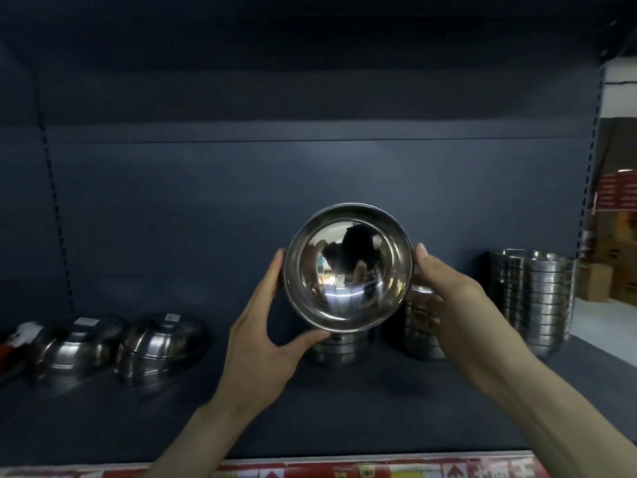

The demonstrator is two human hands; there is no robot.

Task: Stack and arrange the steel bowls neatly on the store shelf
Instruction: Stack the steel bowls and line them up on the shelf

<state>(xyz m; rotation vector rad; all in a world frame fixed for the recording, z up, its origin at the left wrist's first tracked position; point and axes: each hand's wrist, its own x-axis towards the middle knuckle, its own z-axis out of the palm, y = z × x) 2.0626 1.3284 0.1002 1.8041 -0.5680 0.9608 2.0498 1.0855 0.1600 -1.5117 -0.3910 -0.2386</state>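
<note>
A person holds one shiny steel bowl [348,267] up in front of the dark shelf [344,408], tipped so its open side faces the camera. The left hand [262,326] grips it from the left, with the thumb hooked under the bottom rim and the fingers going up the side. The right hand [448,291] holds the right side, but most of its fingers are tucked behind the bowl and cannot be seen. Inside the bowl there are dark, blurry reflections that are hard to make out. Right under the bowl sits a short stack [339,350] of bowls, and its top is hidden by the held bowl. A second stack [418,326] stands just beside it, partly covered by the right hand. A tall stack [532,298] stands well apart near the right end of the shelf. On the left lie two upside-down bowls [162,339], side by side, each with a small sticker too blurry to read. A red and white thing [17,339] is cut off at the left edge, so it is not clear what it is. A red price strip [379,472] runs along the bottom, mostly cut off. Past the shelf on the right are blurry boxes [596,281].
</note>
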